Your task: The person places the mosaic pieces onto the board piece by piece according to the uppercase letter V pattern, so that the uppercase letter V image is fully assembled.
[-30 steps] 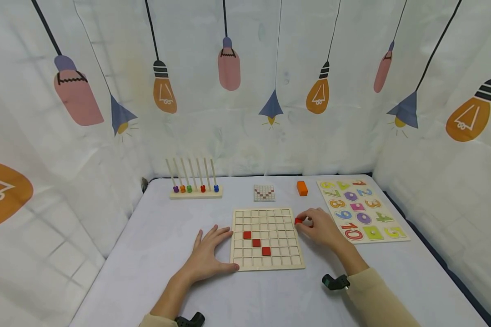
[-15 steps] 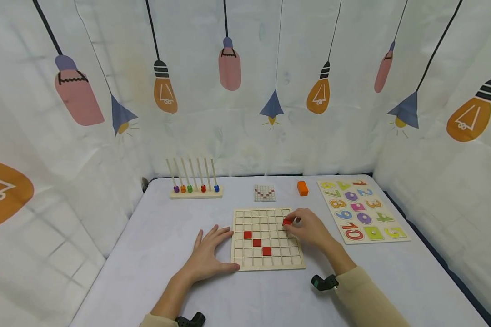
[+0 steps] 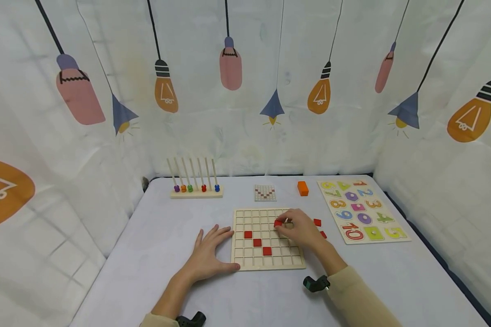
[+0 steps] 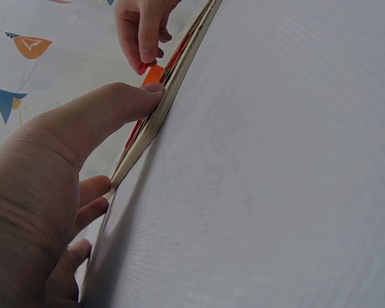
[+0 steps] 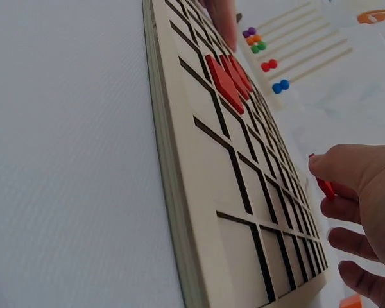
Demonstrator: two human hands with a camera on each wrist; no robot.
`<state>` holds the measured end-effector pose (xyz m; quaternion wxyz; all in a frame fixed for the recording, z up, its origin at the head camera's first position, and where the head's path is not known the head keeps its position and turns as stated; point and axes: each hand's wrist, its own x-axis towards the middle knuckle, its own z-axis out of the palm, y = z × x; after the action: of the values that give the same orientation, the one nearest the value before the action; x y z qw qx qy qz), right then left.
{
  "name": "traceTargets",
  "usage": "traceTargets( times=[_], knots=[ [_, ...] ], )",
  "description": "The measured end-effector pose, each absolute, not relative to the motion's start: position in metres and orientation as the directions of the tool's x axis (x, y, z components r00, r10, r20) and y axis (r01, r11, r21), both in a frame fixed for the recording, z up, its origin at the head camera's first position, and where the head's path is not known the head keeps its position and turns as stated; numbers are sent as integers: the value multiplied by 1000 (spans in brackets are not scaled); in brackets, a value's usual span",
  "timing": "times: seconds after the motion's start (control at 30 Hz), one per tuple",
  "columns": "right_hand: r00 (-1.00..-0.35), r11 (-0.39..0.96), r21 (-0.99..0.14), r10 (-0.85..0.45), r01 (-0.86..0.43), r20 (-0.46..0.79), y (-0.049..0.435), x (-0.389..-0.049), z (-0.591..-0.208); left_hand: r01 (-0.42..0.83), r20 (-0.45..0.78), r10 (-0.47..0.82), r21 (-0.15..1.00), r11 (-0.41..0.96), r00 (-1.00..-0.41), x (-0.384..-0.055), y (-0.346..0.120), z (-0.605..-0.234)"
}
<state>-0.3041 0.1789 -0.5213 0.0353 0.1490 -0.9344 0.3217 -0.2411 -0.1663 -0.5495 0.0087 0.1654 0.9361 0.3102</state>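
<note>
Curtain (image 3: 233,145): pale cloth printed with hanging lamps, closing in the back and both sides.
Table (image 3: 147,254): covered in white; everything else rests on it or is held over it.
Number puzzle (image 3: 362,211): lies flat at the far right.
Grid board (image 3: 247,221): lies flat at the middle of the table, in front of the person.
Left hand (image 3: 210,252): fingers spread along the board's left side, thumb on the near-left corner; it grasps nothing and seems to steady the board.
Right hand (image 3: 296,227): over the board's upper right part, pinching one red tile between thumb and fingers.
Bead rack (image 3: 197,195): stands upright at the far left, a few coloured beads low on its rods.
Pattern card (image 3: 265,193): just beyond the board; its marks are too small to read surely.
Orange block (image 3: 303,188): right of the card, apart from it.
Placed tiles (image 3: 257,242): three red squares in the grid, stepping down to the right.
Loose tiles (image 3: 317,222): two show on the table beside the board's right edge.
Held tile (image 3: 278,223): raised above the grid, not yet seated.
Change: the held tile has travelled further left across the board, uncovering the loose tiles; the work looks partway through, with a fourth tile probably nearing its cell.
Hard to see: the right hand covers several upper right cells, so the cell meant for its tile cannot be told; the right wrist view cuts off most of the block.
</note>
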Motion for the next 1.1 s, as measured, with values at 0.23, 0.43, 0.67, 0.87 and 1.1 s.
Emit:
traceTargets(
  times=[0.23, 0.43, 0.67, 0.87, 1.1],
  knots=[
    [-943, 732, -597, -281, -329, 175, 166, -306, -520, 304, 87, 316, 592, 746, -945, -240, -166, -548],
    [-934, 725, -591, -306, -354, 185, 155, -308, -517, 307, 88, 319, 597, 741, -944, -239, -167, -548],
    [-931, 717, -598, -323, -358, 170, 142, -307, -515, 303, 87, 316, 598, 742, -945, -240, -167, -548],
    [-934, 721, -600, -323, -346, 149, 132, -307, -517, 302, 84, 317, 598, 742, -945, -240, -167, -548],
    [-917, 705, -595, -364, -386, 163, 120, -308, -514, 309, 88, 323, 595, 742, -942, -240, -167, -547]
  ],
)
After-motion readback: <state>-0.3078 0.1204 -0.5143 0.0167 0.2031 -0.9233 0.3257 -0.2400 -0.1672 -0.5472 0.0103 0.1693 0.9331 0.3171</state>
